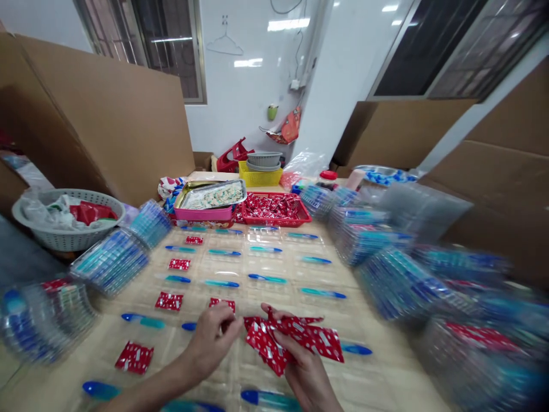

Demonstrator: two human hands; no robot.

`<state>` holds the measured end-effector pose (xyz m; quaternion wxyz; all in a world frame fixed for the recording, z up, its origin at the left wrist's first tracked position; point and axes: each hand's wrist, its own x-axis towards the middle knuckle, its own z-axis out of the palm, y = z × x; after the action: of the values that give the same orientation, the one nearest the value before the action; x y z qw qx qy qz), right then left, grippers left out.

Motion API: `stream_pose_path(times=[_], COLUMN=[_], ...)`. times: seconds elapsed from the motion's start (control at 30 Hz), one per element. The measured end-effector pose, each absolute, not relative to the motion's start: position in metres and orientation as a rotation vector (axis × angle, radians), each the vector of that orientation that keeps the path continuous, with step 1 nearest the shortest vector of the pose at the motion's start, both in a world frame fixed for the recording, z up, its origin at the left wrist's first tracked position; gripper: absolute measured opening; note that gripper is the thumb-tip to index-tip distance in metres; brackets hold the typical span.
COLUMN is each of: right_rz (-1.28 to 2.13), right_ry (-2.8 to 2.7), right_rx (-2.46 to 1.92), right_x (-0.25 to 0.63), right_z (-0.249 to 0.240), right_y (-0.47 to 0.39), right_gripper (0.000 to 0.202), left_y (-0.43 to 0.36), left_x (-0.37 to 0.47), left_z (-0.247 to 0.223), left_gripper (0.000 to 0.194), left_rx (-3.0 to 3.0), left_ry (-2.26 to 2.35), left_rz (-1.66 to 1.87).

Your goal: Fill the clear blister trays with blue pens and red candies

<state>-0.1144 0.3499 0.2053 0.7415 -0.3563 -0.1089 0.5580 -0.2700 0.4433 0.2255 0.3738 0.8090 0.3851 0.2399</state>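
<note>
My right hand (309,369) holds a loose fan of small red packets with white print (317,339), gripped between thumb and fingers. Close to its left side is my left hand (210,337), its fingers curled into a pinch; whatever may be between them is hidden. Just behind the left fingers lies another red packet (223,303). Under both hands, clear plastic trays are spread in rows, each with a blue-and-teal pen-like stick (268,278). The left column also carries single red packets, such as the near packet (134,357).
A red basket (306,215) full of red packets stands at the back, beside a metal tray (242,186) of small pale pieces. Stacks of filled clear trays line the left (110,260) and right (398,280) sides. A grey basket (60,236) holds plastic bags.
</note>
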Motion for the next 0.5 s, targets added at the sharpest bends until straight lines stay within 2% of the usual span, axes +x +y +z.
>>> stream_pose_path(times=[0.13, 0.23, 0.37, 0.5], right_rz=[1.236, 1.229, 1.233, 1.234], right_ry=[-0.248, -0.241, -0.239, -0.237], right_rx=[-0.815, -0.841, -0.866, -0.869], right_x=[-0.118, -0.119, -0.118, -0.12], right_z=[0.201, 0.201, 0.205, 0.206], right_y=[0.35, 0.348, 0.346, 0.343], right_gripper=[0.034, 0.034, 0.034, 0.032], left_y=[0.422, 0.426, 0.436, 0.427], left_x=[-0.26, -0.269, -0.302, -0.335], left_z=[0.236, 0.241, 0.243, 0.225], left_gripper=[0.019, 0.016, 0.02, 0.017], left_rx=[1.469, 1.231, 1.24, 1.494], left_ry=[0.946, 0.963, 1.037, 1.234], left_rz=[0.503, 0.521, 0.588, 0.743])
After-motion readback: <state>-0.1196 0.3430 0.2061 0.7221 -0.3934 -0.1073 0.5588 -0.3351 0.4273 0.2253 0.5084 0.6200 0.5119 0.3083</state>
